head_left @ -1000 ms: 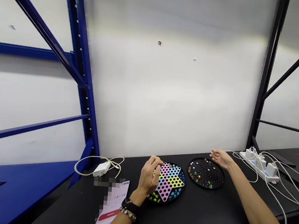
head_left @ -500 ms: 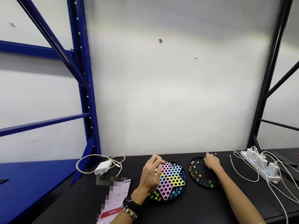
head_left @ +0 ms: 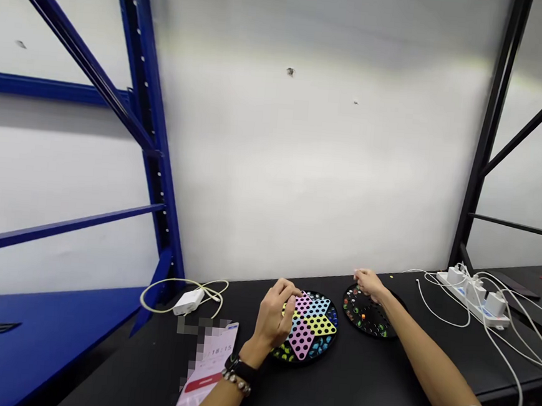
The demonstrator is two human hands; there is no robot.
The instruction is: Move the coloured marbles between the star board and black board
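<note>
left hand (head_left: 272, 319): fingers curled at the near-left edge of the star-patterned Chinese checkers board (head_left: 311, 325), grip unclear | right hand (head_left: 370, 284): bunched over the black round board (head_left: 369, 317), grip unclear | risk: a careless brush could scatter marbles (head_left: 349, 308) across the counter (head_left: 331, 389)

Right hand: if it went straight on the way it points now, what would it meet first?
Probably the white wall behind the table. The right hand is already over the far edge of the round black game board, though depth is hard to judge here.
</note>
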